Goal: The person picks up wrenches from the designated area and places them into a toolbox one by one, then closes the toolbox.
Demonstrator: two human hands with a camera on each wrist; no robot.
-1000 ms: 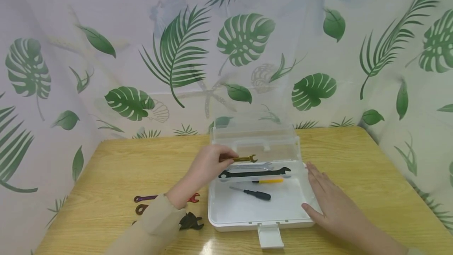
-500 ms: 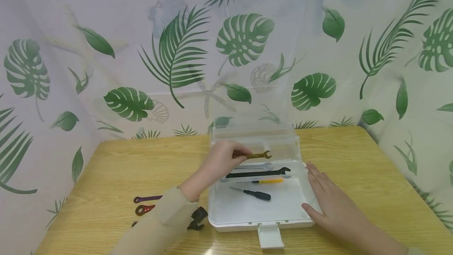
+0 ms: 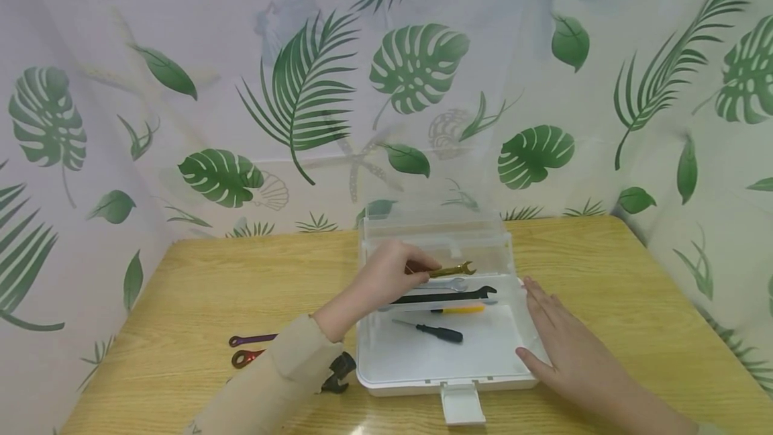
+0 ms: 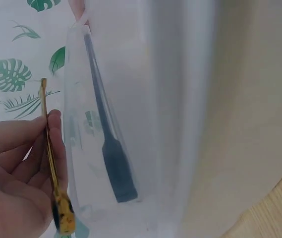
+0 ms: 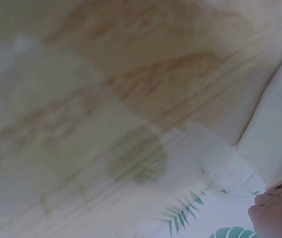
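Left hand: the left hand (image 3: pixel 389 274) pinches the near end of a gold wrench (image 3: pixel 451 270) between thumb and curled fingers (image 4: pixel 22 136), holding it level over the back part of the box.
Gold wrench: its open end points to the right, just above a silver wrench (image 3: pixel 449 284); whether the two touch cannot be told. From the left wrist it shows edge-on (image 4: pixel 49 148) beside the clear wall of the box.
Right hand: the right hand (image 3: pixel 564 348) lies flat, fingers straight and slightly spread, gripping nothing; its fingertips rest against the right rim of the box.
Box: a white plastic box (image 3: pixel 392 381) stands open on the wooden table (image 3: pixel 211 274), its clear lid (image 3: pixel 431 220) upright at the back and a latch (image 3: pixel 461 405) hanging at the front.
Inside the box: a black wrench (image 3: pixel 443 296) lies just in front of the silver one, then a yellow-handled tool (image 3: pixel 459 309), then a black screwdriver (image 3: pixel 431 331) on the white floor.
Left of the box: a purple wrench (image 3: pixel 250 339), a red wrench (image 3: pixel 244 358) and a black tool (image 3: pixel 338 373) lie on the table, partly hidden by the beige sleeve (image 3: pixel 272 388).
Backdrop: a pale curtain (image 3: pixel 302 86) printed with green leaves.
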